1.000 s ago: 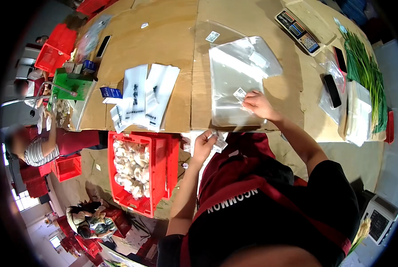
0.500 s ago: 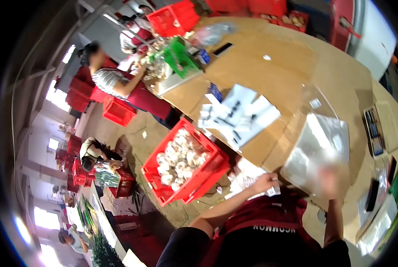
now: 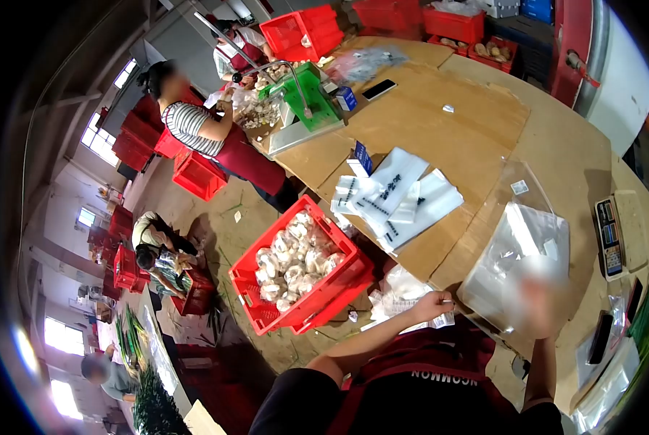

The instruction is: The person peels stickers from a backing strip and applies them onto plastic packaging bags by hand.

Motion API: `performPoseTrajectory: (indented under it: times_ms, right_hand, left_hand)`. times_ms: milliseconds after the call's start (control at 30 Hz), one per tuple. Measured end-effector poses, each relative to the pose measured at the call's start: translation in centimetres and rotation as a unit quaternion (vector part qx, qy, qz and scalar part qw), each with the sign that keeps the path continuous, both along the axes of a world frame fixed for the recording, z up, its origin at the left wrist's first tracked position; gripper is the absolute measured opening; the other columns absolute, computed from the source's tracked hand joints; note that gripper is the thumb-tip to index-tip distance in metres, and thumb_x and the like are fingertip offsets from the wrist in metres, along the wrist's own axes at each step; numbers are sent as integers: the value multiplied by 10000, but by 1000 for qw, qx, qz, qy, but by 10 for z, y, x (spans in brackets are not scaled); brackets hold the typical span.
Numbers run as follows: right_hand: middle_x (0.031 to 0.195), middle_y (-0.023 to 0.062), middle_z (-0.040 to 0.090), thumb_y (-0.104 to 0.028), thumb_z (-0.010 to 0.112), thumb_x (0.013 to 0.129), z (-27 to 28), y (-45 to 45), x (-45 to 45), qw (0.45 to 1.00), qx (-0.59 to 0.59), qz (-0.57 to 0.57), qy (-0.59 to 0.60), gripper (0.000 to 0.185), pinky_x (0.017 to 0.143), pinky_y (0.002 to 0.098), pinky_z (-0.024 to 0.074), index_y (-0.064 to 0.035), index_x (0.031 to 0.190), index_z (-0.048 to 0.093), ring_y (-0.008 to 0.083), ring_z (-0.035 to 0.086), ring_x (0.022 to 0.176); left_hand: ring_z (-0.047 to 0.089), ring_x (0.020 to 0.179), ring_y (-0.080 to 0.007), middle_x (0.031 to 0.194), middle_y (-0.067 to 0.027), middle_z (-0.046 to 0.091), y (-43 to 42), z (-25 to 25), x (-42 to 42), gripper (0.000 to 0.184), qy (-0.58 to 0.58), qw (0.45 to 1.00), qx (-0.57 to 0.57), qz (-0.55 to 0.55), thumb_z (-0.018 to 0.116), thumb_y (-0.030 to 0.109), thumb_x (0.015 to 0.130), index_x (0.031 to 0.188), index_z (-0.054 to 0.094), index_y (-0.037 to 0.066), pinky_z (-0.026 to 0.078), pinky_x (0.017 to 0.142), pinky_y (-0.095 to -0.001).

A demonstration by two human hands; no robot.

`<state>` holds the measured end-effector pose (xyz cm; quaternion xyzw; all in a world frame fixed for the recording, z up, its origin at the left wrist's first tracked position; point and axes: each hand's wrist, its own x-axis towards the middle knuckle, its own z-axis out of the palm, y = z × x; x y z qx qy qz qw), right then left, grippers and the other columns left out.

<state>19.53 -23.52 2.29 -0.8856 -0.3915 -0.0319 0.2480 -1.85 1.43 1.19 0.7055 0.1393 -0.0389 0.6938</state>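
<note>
My left hand [image 3: 432, 307] is held in front of the apron with its fingers curled closed; a small white bit shows at the fingertips, too small to name. Below and beside it lie crumpled white printed sheets or bags [image 3: 404, 290]. My right hand [image 3: 540, 301] is over a stack of clear plastic bags [image 3: 509, 239] at the table edge. A blur covers that hand, so its fingers do not show. To the left, a red crate [image 3: 306, 312] holds several clear-wrapped packs of pale mushrooms [image 3: 299, 257].
On the cardboard-covered table [image 3: 448, 145] lie printed plastic bags [image 3: 400, 192], a small blue-white box [image 3: 360, 159], a phone [image 3: 379, 89] and a green basket [image 3: 310, 101]. A scale [image 3: 609, 235] stands right. A co-worker in a striped top [image 3: 186, 130] stands at the far left side.
The view has shifted slightly, so the table things appear a little lower and farther right. My left hand stays closed near the apron; my right hand stays over the clear bags.
</note>
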Motion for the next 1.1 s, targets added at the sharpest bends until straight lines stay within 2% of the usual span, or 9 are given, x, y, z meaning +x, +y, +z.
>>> performPoseTrajectory:
  times_ms: [167, 267, 367, 433, 467, 567, 667, 767, 1100]
  right_hand:
    - [1040, 64, 525, -167, 534, 841, 30, -1, 10, 997, 58, -23, 35, 271, 800, 323, 418, -76, 1092, 489, 177, 500, 959]
    - [1095, 91, 507, -152, 546, 829, 10, -12, 68, 829, 448, -144, 301, 299, 800, 318, 421, -75, 1110, 481, 175, 485, 1007]
    - [1083, 108, 484, -155, 528, 829, 72, 17, 16, 963, 150, -171, -143, 287, 786, 305, 428, -75, 1100, 478, 169, 472, 979]
    - [792, 86, 553, -239, 616, 738, 159, 68, -48, 953, -277, -15, -126, 266, 675, 289, 424, -47, 916, 570, 189, 534, 751]
    - [737, 66, 554, -235, 599, 765, 121, 70, -57, 987, -123, 46, 94, 230, 631, 279, 418, -28, 865, 580, 159, 525, 691]
    - [698, 6, 547, -188, 589, 798, 32, 73, -77, 843, 88, 69, 526, 192, 565, 219, 398, 2, 782, 573, 68, 487, 624]
    - [734, -6, 542, -143, 594, 800, 16, 69, -70, 773, 101, 63, 622, 155, 571, 189, 399, 6, 793, 553, 48, 482, 650]
    - [740, -2, 537, -133, 615, 783, 29, 78, -80, 829, 110, 139, 530, 169, 590, 190, 407, 13, 823, 538, 57, 484, 651]
    - [664, -20, 530, -31, 674, 697, 24, 81, -65, 769, 140, 104, 614, 139, 537, 186, 390, -23, 735, 540, 49, 478, 599]
  left_hand:
    - [374, 534, -32, 585, 38, 427, -3, -19, -2, 115, 26, 1000, -10, 11, 562, 101, 768, 810, 539, -4, 321, 465, -232]
    - [394, 565, -30, 614, 48, 448, -4, -16, 1, 133, 14, 1000, 19, -8, 555, 136, 820, 844, 547, 5, 343, 496, -213]
    - [441, 669, -35, 754, 27, 508, -10, -22, 8, 156, -37, 995, -87, -3, 544, 128, 850, 960, 516, 20, 384, 593, -198]
    - [462, 726, -53, 816, 15, 520, -20, -15, 15, 193, -85, 995, -38, -20, 535, 89, 848, 1029, 497, 33, 397, 640, -206]
    - [475, 746, -73, 824, -8, 531, -22, 8, 19, 200, -92, 993, -54, -47, 537, 73, 841, 1035, 503, 37, 408, 655, -221]
    - [482, 739, -77, 818, -34, 538, -28, 1, 26, 182, -98, 993, 23, -56, 539, 53, 832, 1010, 513, 26, 414, 653, -227]
    - [482, 654, -63, 739, -34, 537, -27, 5, 24, 142, -87, 995, 15, -36, 548, 54, 824, 959, 524, 15, 412, 578, -223]
    - [422, 561, -82, 663, -30, 500, -20, 16, 20, 152, -48, 998, 37, -16, 561, 67, 799, 938, 541, 11, 377, 512, -247]
    - [411, 539, -74, 615, -21, 479, -18, 23, 28, 132, -98, 990, 105, -11, 590, 124, 799, 870, 543, 24, 350, 483, -248]
